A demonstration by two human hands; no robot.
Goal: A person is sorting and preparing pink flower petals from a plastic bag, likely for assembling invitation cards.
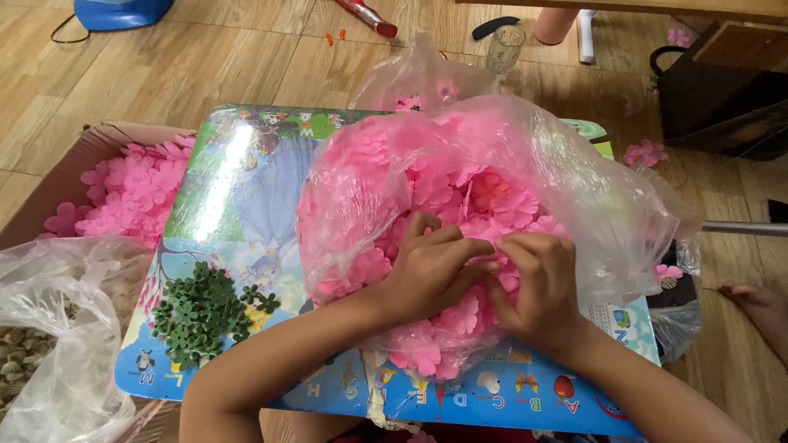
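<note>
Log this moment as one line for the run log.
left hand: in clear plastic bag, on pink fabric flowers | right hand: pinching a flower | green leaf pieces: on picture board

Pink fabric flower petals (484,197) fill a clear plastic bag (607,205). Dark green plastic leaf pieces (201,312) lie on a blue, cartoon-patterned play board (246,189). The wooden plank floor (246,57) is light brown.

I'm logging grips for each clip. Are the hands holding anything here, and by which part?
Both hands, left and right, are inside the clear plastic bag, pinching pink fabric flowers between their fingertips; the exact part cannot be told.
</note>
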